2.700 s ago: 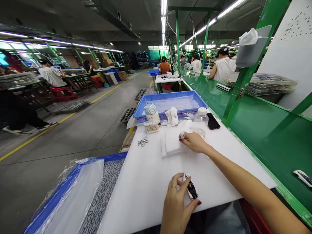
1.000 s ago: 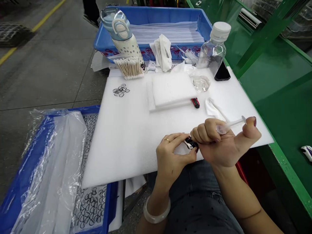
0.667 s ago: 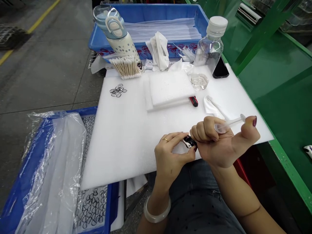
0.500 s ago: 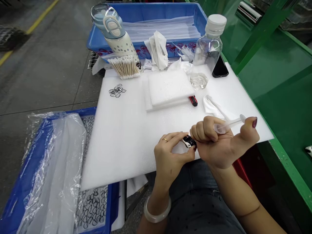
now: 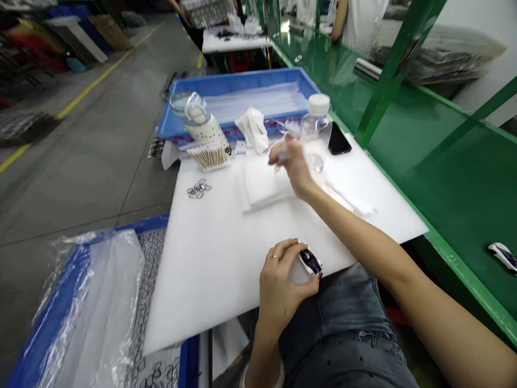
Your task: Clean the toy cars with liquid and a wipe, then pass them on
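Note:
My left hand (image 5: 283, 280) is closed on a small black and white car-shaped part (image 5: 310, 261), pressed to the near edge of the white foam board (image 5: 218, 258). My right hand (image 5: 290, 159) is stretched to the far side of the board, over the thick foam pad (image 5: 262, 186) and beside the clear bottle (image 5: 317, 121). It is blurred by motion. Its fingers look pinched on a pale plastic dropper (image 5: 278, 160).
A drinking bottle (image 5: 197, 121), cotton swabs (image 5: 210, 157), black rings (image 5: 197, 189), a crumpled cloth (image 5: 253, 128) and a phone (image 5: 338, 141) stand near a blue tray (image 5: 242, 86). Another blue tray under plastic film (image 5: 100, 302) sits left. A green conveyor (image 5: 444, 178) carries another car-shaped part (image 5: 503, 256).
My right hand has left the part and swung with the dropper to the far side of the board. The left hand keeps the part. The view has tilted up.

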Action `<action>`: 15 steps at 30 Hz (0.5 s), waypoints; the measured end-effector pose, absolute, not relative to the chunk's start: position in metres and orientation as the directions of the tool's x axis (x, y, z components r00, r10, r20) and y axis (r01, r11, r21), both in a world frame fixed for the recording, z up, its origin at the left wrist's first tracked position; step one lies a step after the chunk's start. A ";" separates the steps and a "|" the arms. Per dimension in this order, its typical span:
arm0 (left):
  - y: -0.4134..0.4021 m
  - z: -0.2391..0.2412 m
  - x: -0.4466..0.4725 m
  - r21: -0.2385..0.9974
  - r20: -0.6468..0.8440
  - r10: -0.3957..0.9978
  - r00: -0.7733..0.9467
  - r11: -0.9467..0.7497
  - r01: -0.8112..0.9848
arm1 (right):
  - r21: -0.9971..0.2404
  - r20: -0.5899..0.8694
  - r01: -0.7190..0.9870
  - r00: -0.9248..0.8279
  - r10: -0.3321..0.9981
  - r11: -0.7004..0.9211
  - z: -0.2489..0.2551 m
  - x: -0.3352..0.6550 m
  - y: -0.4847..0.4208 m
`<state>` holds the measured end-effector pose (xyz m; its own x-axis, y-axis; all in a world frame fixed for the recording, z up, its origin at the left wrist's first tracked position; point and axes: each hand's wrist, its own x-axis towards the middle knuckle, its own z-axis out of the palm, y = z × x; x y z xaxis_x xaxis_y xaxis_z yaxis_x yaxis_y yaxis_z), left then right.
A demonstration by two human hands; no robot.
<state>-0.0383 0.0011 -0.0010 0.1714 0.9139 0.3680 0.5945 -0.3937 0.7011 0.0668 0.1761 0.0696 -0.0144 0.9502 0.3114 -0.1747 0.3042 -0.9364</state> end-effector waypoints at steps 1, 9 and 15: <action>0.001 -0.003 -0.040 0.684 0.376 0.907 0.188 -0.409 0.604 | -0.947 0.312 -0.104 -0.063 0.948 0.305 0.064 0.069 0.184; 0.004 -0.015 -0.029 0.577 0.458 0.874 0.162 -0.431 0.694 | -0.683 0.281 0.722 0.124 0.952 0.108 0.052 0.163 0.139; -0.023 0.000 -0.073 0.792 0.421 0.904 0.075 -0.407 0.456 | -0.178 0.026 0.981 0.082 0.996 -0.076 0.055 0.176 0.126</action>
<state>-0.0734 -0.0231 -0.0001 0.0747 0.9038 0.4213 0.4562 -0.4066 0.7915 0.1764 0.1265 0.0549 0.0823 0.9963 0.0260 0.9811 -0.0764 -0.1779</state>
